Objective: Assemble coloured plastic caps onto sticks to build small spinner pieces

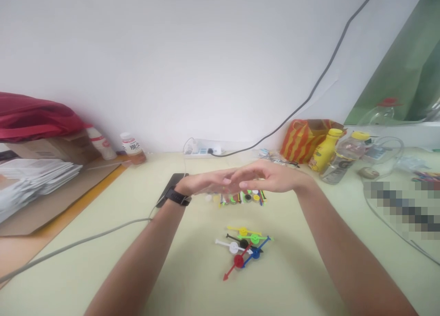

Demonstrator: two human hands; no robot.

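Note:
My left hand [206,183] and my right hand [268,177] are raised above the pale green table [192,284], fingertips meeting in the middle. Both hands have their fingers stretched out flat and hold nothing that I can see. A black watch sits on my left wrist. Below the hands lies a small pile of coloured plastic arrow pieces [244,247] in yellow, green, white, black, blue and red. Just behind the hands is a row of more small coloured pieces [242,197], partly hidden by my fingers.
A dark phone [169,187] with a grey cable [79,242] lies left of my hands. Bottles [325,150], an orange striped bag [304,139] and a power strip [202,148] line the wall. Stacked papers [30,178] and a red bag [30,116] sit far left.

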